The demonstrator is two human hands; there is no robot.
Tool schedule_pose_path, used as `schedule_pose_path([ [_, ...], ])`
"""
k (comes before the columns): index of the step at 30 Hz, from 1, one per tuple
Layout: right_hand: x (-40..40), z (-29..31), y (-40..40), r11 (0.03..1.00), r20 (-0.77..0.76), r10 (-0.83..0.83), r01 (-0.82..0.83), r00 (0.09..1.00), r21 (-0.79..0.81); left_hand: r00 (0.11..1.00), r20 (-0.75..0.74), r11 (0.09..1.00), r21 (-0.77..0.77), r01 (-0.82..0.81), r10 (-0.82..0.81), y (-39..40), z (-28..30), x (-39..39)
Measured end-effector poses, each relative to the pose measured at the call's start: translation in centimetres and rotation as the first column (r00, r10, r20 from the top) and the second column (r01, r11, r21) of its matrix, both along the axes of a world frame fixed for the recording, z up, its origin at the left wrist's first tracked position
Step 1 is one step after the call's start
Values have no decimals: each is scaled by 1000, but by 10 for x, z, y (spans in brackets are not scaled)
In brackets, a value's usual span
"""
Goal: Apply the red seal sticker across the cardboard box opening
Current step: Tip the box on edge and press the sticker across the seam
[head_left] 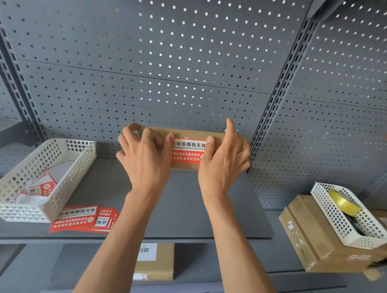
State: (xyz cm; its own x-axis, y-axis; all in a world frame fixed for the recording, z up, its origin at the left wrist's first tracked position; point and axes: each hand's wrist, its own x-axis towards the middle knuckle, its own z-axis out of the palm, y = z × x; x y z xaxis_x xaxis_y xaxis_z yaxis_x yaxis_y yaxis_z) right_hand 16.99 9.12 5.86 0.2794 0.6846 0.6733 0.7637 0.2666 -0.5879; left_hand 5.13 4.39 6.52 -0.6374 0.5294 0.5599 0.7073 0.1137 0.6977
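Observation:
A flat cardboard box (188, 133) lies on the grey shelf against the pegboard wall. A red seal sticker (188, 151) with white characters lies across its top. My left hand (145, 155) rests on the box's left part, fingers curled, thumb at the sticker's left edge. On the right part sits my right hand (224, 158), thumb pressing the sticker's right end and forefinger raised. Both hands cover the sticker's ends and the box's sides.
A white plastic basket (2, 199) with sticker backings stands at left, a stack of red stickers (82, 219) beside it. At right, cardboard boxes (307, 239) carry a white basket (350, 237) with a yellow tape roll (343, 202). Another box (156, 261) lies on the lower shelf.

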Motion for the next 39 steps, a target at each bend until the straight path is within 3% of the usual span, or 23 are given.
schedule_pose_path([
  [9, 2, 1, -2, 999, -19, 40, -41, 999, -13, 999, 11, 999, -19, 34, -34, -3, 4, -1],
  [18, 27, -2, -7, 956, 41, 284, -279, 958, -90, 976, -29, 969, -127, 212, -217, -14, 3, -12],
  [32, 55, 1, -15, 818, 1, 538, -522, 843, -243, 951, -20, 943, -138, 302, -308, -20, 2, -23],
  [39, 39, 2, -20, 882, 42, 440, -423, 897, -210, 977, -43, 966, -167, 199, -208, -21, 5, -8],
])
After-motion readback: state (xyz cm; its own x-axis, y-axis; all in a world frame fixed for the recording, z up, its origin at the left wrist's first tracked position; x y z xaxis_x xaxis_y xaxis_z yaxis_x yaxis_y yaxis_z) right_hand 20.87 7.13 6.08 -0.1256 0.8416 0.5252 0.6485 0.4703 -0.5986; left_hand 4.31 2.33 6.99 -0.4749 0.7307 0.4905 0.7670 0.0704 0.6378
